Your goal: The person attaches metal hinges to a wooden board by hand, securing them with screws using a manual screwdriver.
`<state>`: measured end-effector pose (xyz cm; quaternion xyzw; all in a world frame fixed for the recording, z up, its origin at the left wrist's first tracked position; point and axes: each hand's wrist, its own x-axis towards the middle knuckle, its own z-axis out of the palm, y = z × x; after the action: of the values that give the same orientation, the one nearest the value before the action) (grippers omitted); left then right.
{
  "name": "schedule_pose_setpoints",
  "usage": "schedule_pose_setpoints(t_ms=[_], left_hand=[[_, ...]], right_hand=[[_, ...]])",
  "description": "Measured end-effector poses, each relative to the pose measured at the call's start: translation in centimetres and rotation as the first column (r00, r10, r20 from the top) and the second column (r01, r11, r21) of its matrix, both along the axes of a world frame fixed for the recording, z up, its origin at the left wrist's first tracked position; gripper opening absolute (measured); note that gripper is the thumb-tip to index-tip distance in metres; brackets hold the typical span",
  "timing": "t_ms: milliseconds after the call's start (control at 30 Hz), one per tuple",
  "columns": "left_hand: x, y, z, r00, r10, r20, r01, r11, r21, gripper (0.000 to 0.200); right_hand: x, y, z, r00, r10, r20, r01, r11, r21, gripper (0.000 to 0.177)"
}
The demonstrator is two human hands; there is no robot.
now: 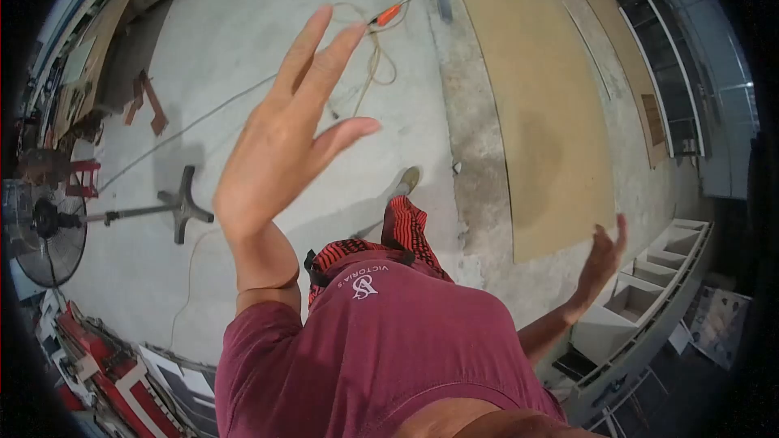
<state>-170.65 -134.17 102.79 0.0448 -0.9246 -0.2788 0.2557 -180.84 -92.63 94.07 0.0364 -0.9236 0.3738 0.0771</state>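
My left hand [272, 138] is raised in front of me on the left, fingers stretched out and thumb apart, with nothing in it. Its fingertips overlap a coiled cord [376, 65] and an orange-handled item [389, 15] lying farther off on the floor. On the right, my right hand [600, 264] is held out from my side with its fingers apart, also holding nothing. It overlaps the near right corner of a large tan sheet [544, 97] that lies flat on the floor.
A pedestal fan [57, 219] with a dark base [185, 205] stands at left, near a red stool [83, 178]. Brown wood pieces [148, 103] lie beyond it. A white compartmented cabinet [641, 292] is at right. Red machinery [105, 357] sits at lower left. A cable [191, 126] crosses the floor.
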Motion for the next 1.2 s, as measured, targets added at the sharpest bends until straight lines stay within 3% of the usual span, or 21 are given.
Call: schedule_pose_setpoints(t_ms=[33, 67, 133, 200, 233, 300, 333, 400, 433, 500, 633, 700, 767, 867, 1000, 1100, 1200], left_hand=[[-3.1, -0.1, 0.1, 0.985, -0.093, -0.148, 0.123, 0.971, 0.205, 0.068], [-5.6, -0.5, 0.5, 0.978, -0.118, -0.174, 0.161, 0.953, 0.257, 0.083], [-11.5, -2.6, 0.8, 0.898, -0.026, -0.439, 0.161, 0.948, 0.275, 0.076], [-17.0, -4.1, 1.7, 0.754, 0.126, -0.645, 0.139, 0.929, 0.344, 0.055], [-18.9, -5.0, 1.8, 0.748, 0.130, -0.651, 0.141, 0.927, 0.348, 0.055], [-22.0, -7.1, 2.0, 0.739, 0.218, -0.637, -0.051, 0.962, 0.270, 0.044], [-24.1, -7.5, 2.2, 0.675, 0.255, -0.692, -0.102, 0.962, 0.255, 0.034], [-28.2, -9.4, 1.8, 0.644, 0.270, -0.716, -0.108, 0.958, 0.264, 0.031], [-30.3, -10.4, 1.4, 0.622, 0.280, -0.731, -0.107, 0.956, 0.274, 0.028], [-35.1, -12.8, 0.9, 0.581, 0.298, -0.757, -0.139, 0.953, 0.268, 0.026], [-44.0, -18.5, -1.0, 0.544, 0.335, -0.769, -0.174, 0.942, 0.287, 0.025], [-49.4, -22.2, -1.6, 0.566, 0.418, -0.710, -0.207, 0.906, 0.368, 0.028], [-55.2, -24.8, -1.6, 0.572, 0.507, -0.645, -0.295, 0.861, 0.415, 0.026], [-62.6, -27.8, -1.3, 0.613, 0.508, -0.606, -0.267, 0.854, 0.446, 0.023], [-70.5, -32.6, -0.3, 0.715, 0.350, -0.605, -0.191, 0.930, 0.313, 0.021], [-76.5, -36.9, 0.4, 0.678, 0.424, -0.601, -0.299, 0.905, 0.302, 0.022], [-83.2, -41.9, -0.5, 0.672, 0.409, -0.617, -0.304, 0.912, 0.274, 0.026]], right_hand=[[-2.6, -0.6, -0.2, 0.982, -0.120, -0.148, 0.101, 0.987, -0.128, 0.041], [-5.9, -1.3, 0.0, 0.927, -0.243, -0.285, 0.166, 0.949, -0.267, 0.041], [-12.5, -4.3, 0.3, 0.902, -0.283, -0.325, 0.151, 0.914, -0.377, 0.040], [-18.5, -6.7, 0.8, 0.884, -0.264, -0.386, 0.032, 0.858, -0.513, 0.036], [-21.3, -8.5, 1.3, 0.889, -0.214, -0.405, -0.055, 0.827, -0.559, 0.033], [-25.5, -14.2, 3.8, 0.908, -0.213, -0.361, 0.007, 0.869, -0.495, 0.026], [-27.4, -15.9, 4.0, 0.906, -0.205, -0.369, -0.005, 0.868, -0.496, 0.026], [-32.1, -18.9, 3.7, 0.897, 0.055, -0.439, -0.263, 0.864, -0.430, 0.019], [-34.7, -20.0, 3.7, 0.893, 0.060, -0.446, -0.272, 0.861, -0.429, 0.019], [-39.9, -22.5, 3.4, 0.873, 0.182, -0.453, -0.318, 0.916, -0.245, 0.015], [-50.1, -25.4, 0.1, 0.900, 0.175, -0.399, -0.262, 0.949, -0.176, 0.016], [-55.9, -27.2, -2.1, 0.953, 0.124, -0.277, -0.145, 0.988, -0.054, 0.020], [-60.7, -29.5, -3.5, 0.965, 0.108, -0.240, -0.134, 0.986, -0.096, 0.022], [-67.1, -32.7, -4.2, 0.981, 0.085, -0.174, -0.111, 0.983, -0.147, 0.024], [-75.0, -37.9, -4.9, 0.990, 0.060, -0.127, -0.084, 0.978, -0.191, 0.020], [-82.5, -41.1, -7.2, 0.990, 0.041, -0.132, -0.082, 0.942, -0.326, 0.017], [-91.5, -44.1, -9.3, 0.996, 0.002, -0.092, -0.038, 0.917, -0.396, 0.017]])
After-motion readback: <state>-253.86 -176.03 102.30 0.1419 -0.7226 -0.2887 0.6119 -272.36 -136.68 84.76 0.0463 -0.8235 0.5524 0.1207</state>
